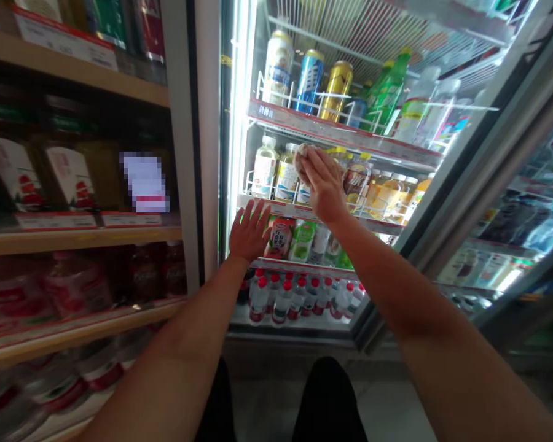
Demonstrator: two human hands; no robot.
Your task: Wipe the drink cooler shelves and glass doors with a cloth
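Observation:
My right hand (321, 183) reaches into an open drinks fridge and is closed on a crumpled pale cloth (303, 157), pressed against the bottles on the middle shelf (378, 224). My left hand (250, 231) is open with fingers spread. It rests at the left end of that shelf's front edge, beside a red-labelled bottle (279, 236). Pale yellow drink bottles (265, 167) stand just left of the cloth.
The top fridge shelf (341, 132) carries cans and green bottles. Small red-capped bottles (299, 298) fill the bottom. The glass door (502, 184) stands open to the right. Wooden shelves (78, 239) with bottled goods line the left. My knees (327, 399) are below.

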